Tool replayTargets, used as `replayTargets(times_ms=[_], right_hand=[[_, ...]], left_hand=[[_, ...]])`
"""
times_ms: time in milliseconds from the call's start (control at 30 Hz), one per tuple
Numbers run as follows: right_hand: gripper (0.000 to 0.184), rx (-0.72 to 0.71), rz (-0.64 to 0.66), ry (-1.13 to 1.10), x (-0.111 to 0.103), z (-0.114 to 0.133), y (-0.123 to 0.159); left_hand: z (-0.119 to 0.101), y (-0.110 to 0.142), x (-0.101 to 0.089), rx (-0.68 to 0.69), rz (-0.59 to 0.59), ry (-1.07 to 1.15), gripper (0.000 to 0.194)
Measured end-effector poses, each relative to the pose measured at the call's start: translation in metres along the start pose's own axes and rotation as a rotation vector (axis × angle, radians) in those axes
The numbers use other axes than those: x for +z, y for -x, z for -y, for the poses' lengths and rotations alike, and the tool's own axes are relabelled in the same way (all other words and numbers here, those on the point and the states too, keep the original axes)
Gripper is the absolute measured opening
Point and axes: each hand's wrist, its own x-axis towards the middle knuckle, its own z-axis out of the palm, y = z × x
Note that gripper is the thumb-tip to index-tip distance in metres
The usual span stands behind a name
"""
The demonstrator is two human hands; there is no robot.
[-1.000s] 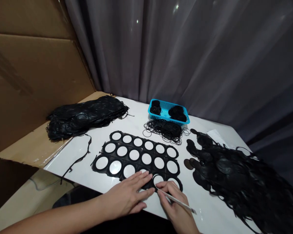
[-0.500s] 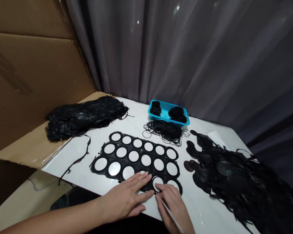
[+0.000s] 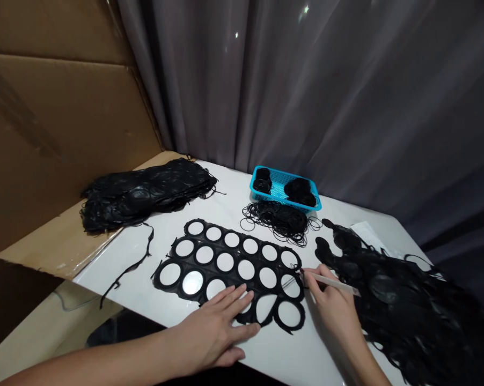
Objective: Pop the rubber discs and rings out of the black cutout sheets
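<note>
Sheet: black, three rows of round holes, flat on the white counter (image 3: 298,354), center of frame; sheet (image 3: 232,279) has one lower-row hole, second from right, pulled out of round.
Left hand: left hand (image 3: 218,329) palm down, lower center, fingers spread over the sheet's lower edge; grip pinches nothing.
Right hand: right hand (image 3: 334,305) just right of the sheet, grip pinched around the white tool (image 3: 334,281).
Tool tip: at the sheet's right edge; thin dark strand (image 3: 289,283) runs from near it across a middle-row hole.
Basket: blue basket (image 3: 279,188), upper center, black pieces in both ends.
Rings: tangled heap of rings (image 3: 278,219) just below basket.
Right pile: black pile (image 3: 411,300), lower right, round pieces plus strips; white paper (image 3: 373,236) beside its top.
Left stack: black stack (image 3: 149,193), left of center; loose strip (image 3: 135,264) below.
Backdrop: cardboard (image 3: 57,134) upper left, gray curtain (image 3: 306,107) behind.
</note>
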Motion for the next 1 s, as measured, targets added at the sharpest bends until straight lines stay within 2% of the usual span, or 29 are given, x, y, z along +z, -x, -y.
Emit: replayTargets(times_ms=[67, 233, 300, 367, 500, 633, 767, 867, 933, 1000], right_hand=[[0.032, 0.019, -0.002, 0.013, -0.003, -0.003, -0.003], [0.036, 0.103, -0.209, 0.187, -0.030, -0.030, -0.011], [0.036, 0.131, -0.233, 0.167, -0.035, -0.031, -0.012], [0.036, 0.106, -0.168, 0.047, -0.028, -0.020, -0.009], [0.029, -0.011, 0.129, -0.230, 0.010, 0.018, 0.002], [0.023, -0.058, 0.300, -0.349, 0.033, 0.033, 0.010], [0.026, -0.072, 0.331, -0.406, 0.033, 0.031, 0.013], [0.025, -0.075, 0.343, -0.423, 0.032, 0.031, 0.013], [0.024, -0.039, 0.287, -0.444, 0.030, 0.030, 0.009], [0.026, 0.047, 0.162, -0.519, 0.028, 0.028, 0.002]], left_hand=[[0.000, 0.000, -0.001, -0.002, 0.002, -0.021, 0.056], [0.000, 0.000, -0.009, 0.019, 0.033, -0.044, 0.057], [0.000, -0.006, -0.015, 0.031, 0.026, -0.032, 0.051], [0.003, -0.015, -0.019, 0.016, -0.014, -0.002, 0.043], [0.014, -0.037, -0.012, -0.059, -0.118, -0.027, 0.049], [0.024, -0.042, 0.001, -0.029, -0.089, -0.084, 0.059], [0.026, -0.039, 0.003, -0.034, -0.040, -0.077, 0.068], [0.025, -0.038, 0.002, -0.037, -0.051, -0.052, 0.069], [0.025, -0.038, 0.002, -0.035, -0.067, -0.037, 0.067], [0.025, -0.038, 0.002, -0.031, -0.072, -0.026, 0.065]])
